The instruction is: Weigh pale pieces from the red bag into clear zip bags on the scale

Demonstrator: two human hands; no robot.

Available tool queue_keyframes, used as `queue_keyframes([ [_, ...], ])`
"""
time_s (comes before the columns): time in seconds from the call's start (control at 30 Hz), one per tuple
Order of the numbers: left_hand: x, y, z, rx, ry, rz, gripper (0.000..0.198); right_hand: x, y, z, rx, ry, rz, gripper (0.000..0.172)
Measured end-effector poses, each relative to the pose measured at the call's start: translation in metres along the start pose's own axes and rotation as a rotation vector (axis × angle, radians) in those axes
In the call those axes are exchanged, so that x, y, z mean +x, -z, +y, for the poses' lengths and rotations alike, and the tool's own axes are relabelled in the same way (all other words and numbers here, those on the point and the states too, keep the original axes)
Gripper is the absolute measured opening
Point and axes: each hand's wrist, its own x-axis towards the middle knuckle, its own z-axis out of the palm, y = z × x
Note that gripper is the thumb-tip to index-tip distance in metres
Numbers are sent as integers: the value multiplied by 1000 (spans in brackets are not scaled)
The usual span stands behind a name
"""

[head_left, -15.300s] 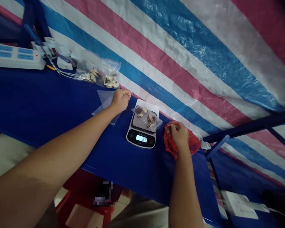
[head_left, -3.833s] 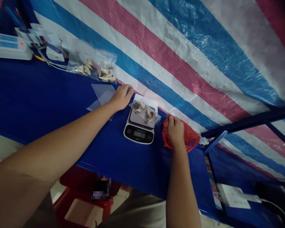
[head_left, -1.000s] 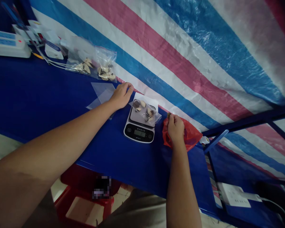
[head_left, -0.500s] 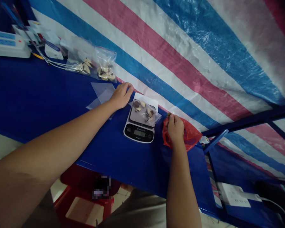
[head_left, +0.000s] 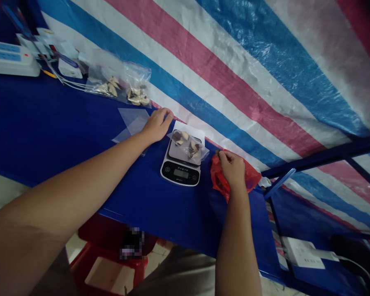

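My left hand [head_left: 158, 124] rests on the blue table [head_left: 160, 209] with its fingers stretched out, between flat clear plastic bags [head_left: 132, 119] and a digital kitchen scale [head_left: 180, 174]. On the scale lies a clear bag holding a few pale and dark dried pieces [head_left: 193, 149]. The display's digits are too faint to read. To the scale's right, my right hand [head_left: 233, 166] is at the mouth of a red plastic bag [head_left: 252, 174]. Its thumb and fingers are closed on a small brownish piece [head_left: 217, 152], which is mostly hidden.
Two filled clear bags [head_left: 138, 92] stand at the back left near cables and a white power strip [head_left: 12, 59]. A striped tarp [head_left: 234, 82] hangs behind the table. Dark metal bars [head_left: 314, 156] and another white power strip [head_left: 305, 251] are at the right. Below is a red stool [head_left: 138, 267].
My right hand has shifted slightly right over the red bag and turned, and the bag has crumpled a little. My left hand and the bag on the scale have stayed put.
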Motion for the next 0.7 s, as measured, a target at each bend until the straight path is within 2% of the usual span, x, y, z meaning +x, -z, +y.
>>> queue_keyframes([
  [0.23,2,1,1,-30,10,29,21,-1,-1,-2,33,-87,-32,26],
  [0.53,0,7,14,-59,35,5,15,-4,-4,-8,132,-60,-139,32],
  [0.7,0,11,24,-97,10,19,13,-4,-5,-5,302,-150,-211,34],
])
